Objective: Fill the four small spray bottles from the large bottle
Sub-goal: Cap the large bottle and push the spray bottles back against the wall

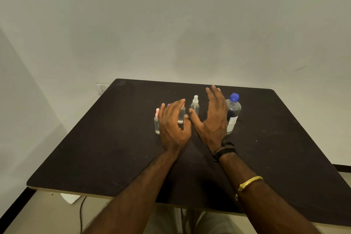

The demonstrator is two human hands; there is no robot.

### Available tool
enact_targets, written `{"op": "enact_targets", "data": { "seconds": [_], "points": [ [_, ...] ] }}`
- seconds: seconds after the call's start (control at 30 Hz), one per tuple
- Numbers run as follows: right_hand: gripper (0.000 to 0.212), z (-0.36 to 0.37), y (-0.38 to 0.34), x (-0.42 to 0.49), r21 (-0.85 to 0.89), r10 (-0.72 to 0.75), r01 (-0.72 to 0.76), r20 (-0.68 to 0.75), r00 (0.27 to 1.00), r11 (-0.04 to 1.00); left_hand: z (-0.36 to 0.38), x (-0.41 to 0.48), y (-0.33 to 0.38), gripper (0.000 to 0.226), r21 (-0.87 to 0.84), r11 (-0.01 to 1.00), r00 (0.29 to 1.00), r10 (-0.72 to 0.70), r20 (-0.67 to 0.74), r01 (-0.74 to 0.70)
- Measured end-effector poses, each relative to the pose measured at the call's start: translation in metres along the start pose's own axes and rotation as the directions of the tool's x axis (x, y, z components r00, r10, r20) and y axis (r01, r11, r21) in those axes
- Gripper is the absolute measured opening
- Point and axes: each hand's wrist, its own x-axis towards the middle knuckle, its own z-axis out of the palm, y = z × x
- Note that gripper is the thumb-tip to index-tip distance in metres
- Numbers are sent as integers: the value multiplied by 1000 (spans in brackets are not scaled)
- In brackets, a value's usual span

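Both hands hang spread above the middle of a dark worktop (95,148), fingers apart and gripping nothing. The left hand (173,125) is held palm down with its fingers pointing to the far side, and it covers part of the row of small spray bottles behind it. The right hand (213,118) stands more on edge, thumb reaching left toward the left hand's thumb, the two thumbs close together but whether they touch cannot be told. A pink-capped spray bottle (156,122) stands upright at the left end of the row, just left of the left hand. A second small bottle (181,116) with clear liquid shows between the left fingers and thumb, mostly hidden, and a purple cap tip (168,104) peeks over the left knuckles, its bottle out of sight. A white-capped spray bottle (195,105) stands upright in the gap between the two hands, farther back. The large bottle (233,114), clear with a blue cap and a pale label, stands upright just right of the right hand, partly hidden by its edge. The right wrist carries a dark band (225,151) and, nearer on the forearm, a gold bangle (249,182). A plain pale wall (171,24) rises behind the worktop, and a cable (81,213) hangs below its near edge.
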Motion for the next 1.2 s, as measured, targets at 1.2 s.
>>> {"op": "enact_targets", "data": {
  "seconds": [1.2],
  "points": [
    [97, 72, 27, -11, 174, 513, -589, 341, 788, 789, -5, -5, -78, 61, -53, 793, 768, -568, 294, 607]
  ]
}}
